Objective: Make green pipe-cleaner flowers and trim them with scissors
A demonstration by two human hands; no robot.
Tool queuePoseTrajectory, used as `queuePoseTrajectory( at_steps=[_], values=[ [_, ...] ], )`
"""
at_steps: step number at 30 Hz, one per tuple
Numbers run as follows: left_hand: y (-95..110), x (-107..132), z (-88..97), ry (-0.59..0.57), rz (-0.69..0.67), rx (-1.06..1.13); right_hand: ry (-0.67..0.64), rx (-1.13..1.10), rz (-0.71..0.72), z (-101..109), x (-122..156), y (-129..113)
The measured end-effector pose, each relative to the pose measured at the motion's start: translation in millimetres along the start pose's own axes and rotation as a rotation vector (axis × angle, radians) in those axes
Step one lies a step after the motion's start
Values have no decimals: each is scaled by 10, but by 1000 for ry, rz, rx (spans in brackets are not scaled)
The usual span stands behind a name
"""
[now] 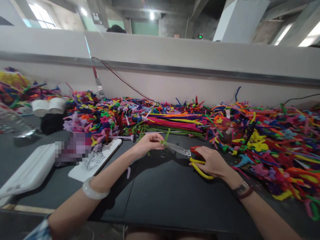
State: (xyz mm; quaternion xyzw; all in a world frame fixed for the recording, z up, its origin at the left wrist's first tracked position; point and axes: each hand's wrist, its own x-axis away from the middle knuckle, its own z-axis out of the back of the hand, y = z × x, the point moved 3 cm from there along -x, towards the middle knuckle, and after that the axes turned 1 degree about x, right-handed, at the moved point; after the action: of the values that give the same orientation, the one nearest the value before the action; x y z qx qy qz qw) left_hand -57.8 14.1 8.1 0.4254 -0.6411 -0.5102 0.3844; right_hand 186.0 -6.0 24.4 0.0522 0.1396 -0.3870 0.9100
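My left hand (148, 142) pinches a short green pipe cleaner (166, 136) just above the dark table (160, 193). My right hand (212, 162) grips scissors (186, 154) with yellow and red handles. Their metal blades point left and meet the green piece right at my left fingertips. A pale bangle sits on my left wrist, and a watch with a bead bracelet on my right.
A long heap of colourful pipe cleaners (175, 120) and twisted flower shapes (275, 146) runs along the grey partition wall (175, 53). A white board (95, 160), a white tray (27, 173), tape rolls (48, 106) and a clear container (15, 125) lie left.
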Motion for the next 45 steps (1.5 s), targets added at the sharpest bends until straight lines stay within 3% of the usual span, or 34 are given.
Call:
queuePoseTrajectory(
  at_steps=[11,19,25,33,45],
  values=[
    [5,-1,7,-1,-18,-50,-47,-24,2,-12,-4,-11],
    [73,15,-2,47,-134,-127,-20,72,-149,72,-23,64],
    [37,-9,46,146,-115,-26,-64,45,-90,24,3,100],
    [22,-17,26,112,-141,-25,-76,8,-72,-10,5,52],
    [42,-14,17,99,-233,-200,-73,20,-77,-25,-1,58]
  ],
)
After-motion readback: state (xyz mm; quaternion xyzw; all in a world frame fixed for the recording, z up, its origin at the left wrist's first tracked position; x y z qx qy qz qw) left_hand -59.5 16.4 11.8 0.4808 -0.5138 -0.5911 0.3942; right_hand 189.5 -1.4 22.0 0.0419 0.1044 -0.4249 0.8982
